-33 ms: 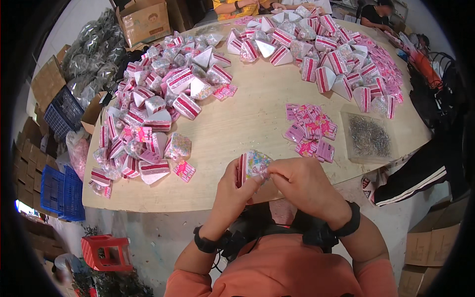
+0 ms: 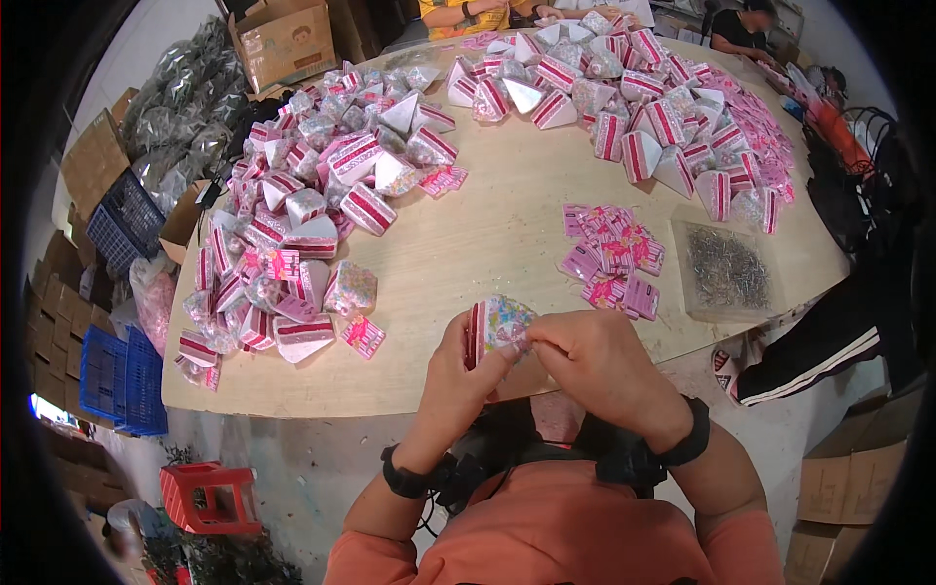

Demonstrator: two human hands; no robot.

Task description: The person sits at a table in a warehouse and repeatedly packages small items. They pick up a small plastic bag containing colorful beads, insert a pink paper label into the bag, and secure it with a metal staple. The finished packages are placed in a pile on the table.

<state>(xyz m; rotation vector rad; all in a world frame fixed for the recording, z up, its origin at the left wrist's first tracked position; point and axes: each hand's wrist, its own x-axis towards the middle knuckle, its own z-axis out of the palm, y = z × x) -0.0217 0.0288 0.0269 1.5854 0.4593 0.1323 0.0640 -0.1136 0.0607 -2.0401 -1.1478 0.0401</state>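
Note:
A cake-slice-shaped piece [image 2: 507, 318], pink and white with speckled sprinkles on top, is held above the table's near edge. My left hand [image 2: 460, 378] wraps around its left side and lower end, thumb across the front. At its right corner my right hand [image 2: 597, 363] has thumb and forefinger pinched together; what sits between those fingertips is too small to make out. Pink printed tags [image 2: 614, 252] lie in a loose pile beyond my right hand. A clear square tray [image 2: 686, 283] of small metal pins stands to their right.
Finished-looking cake slices [image 2: 292, 219], some with tags, heap along the table's left side. Another heap of slices [image 2: 639, 107] fills the far right, with more tags beside it. Other people sit at the far side. A red stool [image 2: 207, 497] and blue crates [image 2: 122, 380] stand left.

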